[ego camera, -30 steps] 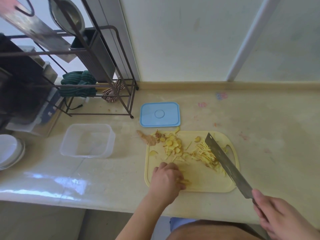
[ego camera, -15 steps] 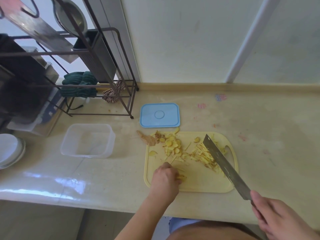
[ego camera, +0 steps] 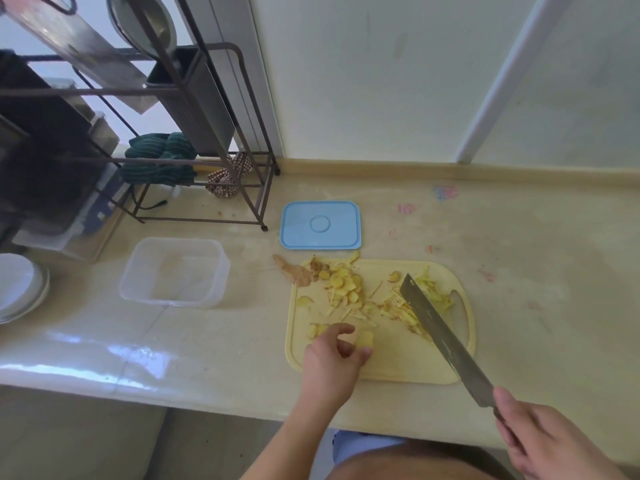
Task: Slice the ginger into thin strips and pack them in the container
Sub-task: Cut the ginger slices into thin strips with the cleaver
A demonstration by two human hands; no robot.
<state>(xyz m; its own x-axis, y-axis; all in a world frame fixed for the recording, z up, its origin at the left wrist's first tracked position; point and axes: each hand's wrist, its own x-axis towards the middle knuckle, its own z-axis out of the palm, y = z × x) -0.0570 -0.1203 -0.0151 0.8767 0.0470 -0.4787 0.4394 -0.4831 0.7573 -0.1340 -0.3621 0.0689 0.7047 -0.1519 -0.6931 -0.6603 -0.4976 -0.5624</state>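
No text, label, brand, number or sign can be read anywhere in the head view. The light-blue rectangular plastic lid (ego camera: 320, 225) bears only a plain raised circle at its middle, with no lettering. The pale beige countertop (ego camera: 519, 271) carries a few small pink and blue smudged marks near the back edge, too blurred to make out as letters or figures. The clear rectangular plastic container (ego camera: 175, 271), the pale yellow plastic cutting board (ego camera: 398, 358) and the wide steel cleaver blade (ego camera: 440, 330) show no print or stamp that can be told at this sharpness.
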